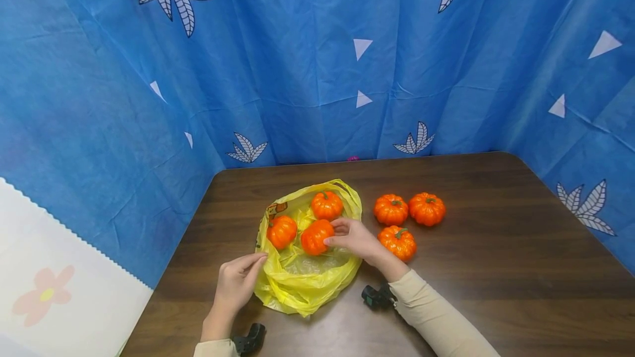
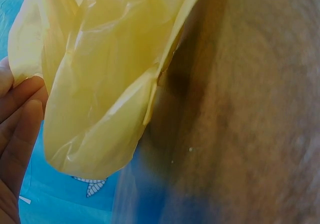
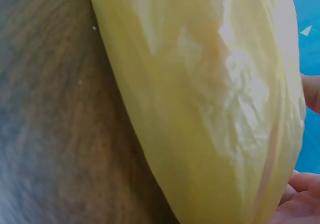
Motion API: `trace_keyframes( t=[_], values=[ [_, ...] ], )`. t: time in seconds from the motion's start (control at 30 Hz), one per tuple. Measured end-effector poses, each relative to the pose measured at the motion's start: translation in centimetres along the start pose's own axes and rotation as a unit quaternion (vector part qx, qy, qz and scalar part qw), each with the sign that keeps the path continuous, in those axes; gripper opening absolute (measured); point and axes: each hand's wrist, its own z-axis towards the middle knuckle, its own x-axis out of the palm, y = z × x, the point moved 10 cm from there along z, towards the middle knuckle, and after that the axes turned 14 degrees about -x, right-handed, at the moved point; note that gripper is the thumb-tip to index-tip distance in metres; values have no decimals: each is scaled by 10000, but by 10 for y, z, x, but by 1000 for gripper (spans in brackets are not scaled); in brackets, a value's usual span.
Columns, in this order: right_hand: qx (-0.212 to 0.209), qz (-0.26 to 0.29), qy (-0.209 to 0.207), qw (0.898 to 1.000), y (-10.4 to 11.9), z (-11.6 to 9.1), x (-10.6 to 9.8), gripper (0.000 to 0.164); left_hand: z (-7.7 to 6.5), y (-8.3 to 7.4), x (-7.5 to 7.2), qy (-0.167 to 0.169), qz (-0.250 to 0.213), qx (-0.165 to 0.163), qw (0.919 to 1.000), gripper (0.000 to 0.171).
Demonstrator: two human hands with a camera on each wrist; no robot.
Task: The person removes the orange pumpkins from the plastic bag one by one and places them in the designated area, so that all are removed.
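Note:
A yellow plastic bag (image 1: 292, 290) lies on the table with its mouth wide. My left hand (image 1: 237, 284) pinches the bag's left rim between thumb and fingers; the left wrist view shows the fingers at the yellow film (image 2: 100, 84). Over the bag's mouth, my right hand (image 1: 358, 240) holds an orange toy pumpkin (image 1: 316, 237) by its right side. Two more pumpkins sit inside the bag, one at the back (image 1: 327, 205) and one at the left (image 1: 281, 232). In the right wrist view the bag's side (image 3: 200, 109) hides most of that hand.
To the right of the bag stand three more pumpkins: one at the front (image 1: 397, 243), one behind it (image 1: 391, 209) and one farther right (image 1: 427, 209). Blue curtains (image 1: 307, 70) hang behind the dark wooden table (image 1: 496, 269). Black wrist devices (image 1: 378, 297) sit beneath both forearms.

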Motion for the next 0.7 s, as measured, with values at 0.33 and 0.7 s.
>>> trace_keyframes(
  t=[0.33, 0.7],
  values=[
    [-43, 219, 165, 9996, 2, 1, -1, 48, 0, 1, 0, 12, 43, -35, 10000, 24],
    [-28, 36, 24, 10000, 9, 0, -12, 48, 0, 0, 0, -31, 19, 46, 10000, 24]
  ],
)
